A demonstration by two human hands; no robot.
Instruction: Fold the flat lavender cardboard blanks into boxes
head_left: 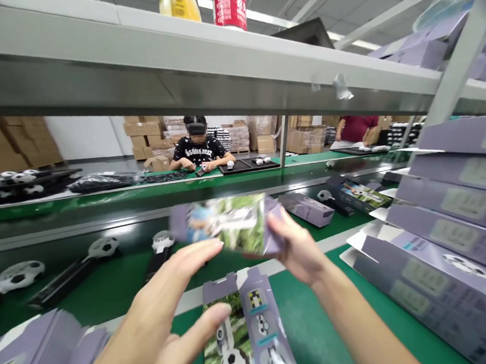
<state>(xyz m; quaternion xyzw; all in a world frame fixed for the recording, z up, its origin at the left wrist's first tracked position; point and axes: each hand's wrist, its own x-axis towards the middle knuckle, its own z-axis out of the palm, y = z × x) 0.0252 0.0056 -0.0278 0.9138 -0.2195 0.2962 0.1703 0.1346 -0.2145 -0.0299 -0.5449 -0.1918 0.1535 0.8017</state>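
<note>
My right hand (301, 247) grips the end of a purple printed box (229, 222), which is blurred and held above the green work surface. Fingers and thumb spread apart, my left hand (170, 322) reaches in from the lower left just below that box, with nothing in its grasp. Beneath both hands lies a purple carton (259, 315) printed with a football pattern, its end flaps standing open. More purple cartons (451, 255) are stacked at my right, several with white flaps sticking out.
Football-headed devices (103, 248) and boxes (308, 208) lie on the green conveyor (120, 284) ahead. A metal shelf (199, 56) crosses overhead, carrying bottles (230, 6). Folded cartons (33, 355) sit at lower left. A co-worker (198, 149) works across the belt.
</note>
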